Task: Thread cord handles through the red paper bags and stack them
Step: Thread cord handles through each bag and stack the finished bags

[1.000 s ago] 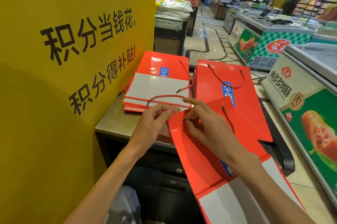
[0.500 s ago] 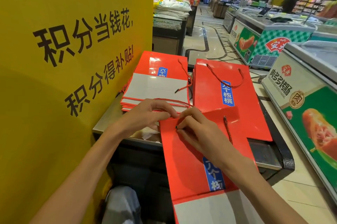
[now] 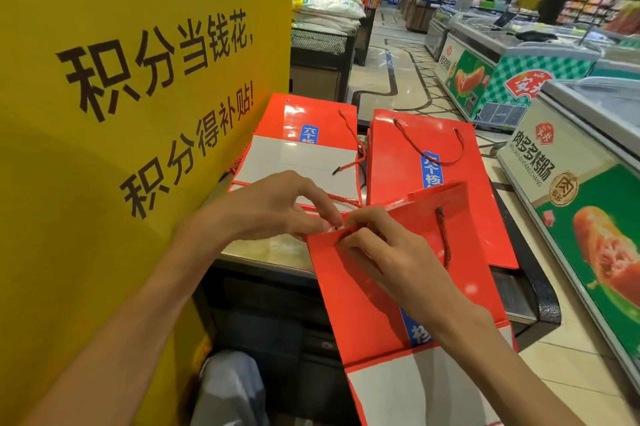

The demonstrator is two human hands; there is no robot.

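A flat red paper bag [image 3: 349, 294] with a blue label slants over the counter's front edge toward me. My right hand [image 3: 388, 252] grips its top left corner, fingers curled over the rim. My left hand [image 3: 277, 207] pinches the black-tipped end of a red cord [image 3: 346, 199] right at that rim. The cord's other end [image 3: 444, 238] hangs through the bag's right hole. A stack of bags [image 3: 304, 155] with loose cords lies at the back left. Another stack of bags [image 3: 429, 162], with a fitted handle on top, lies at the back right.
A yellow sign wall [image 3: 121, 96] stands close on the left. The steel counter [image 3: 263, 249] carries the stacks, with a dark cabinet below. Chest freezers [image 3: 571, 203] line the right side across a tiled aisle [image 3: 391, 65]. My knee shows at the bottom.
The bag has slid further toward me and tilted a little. Both hands have closed in on its top left corner, the left bringing the cord tip to the rim.
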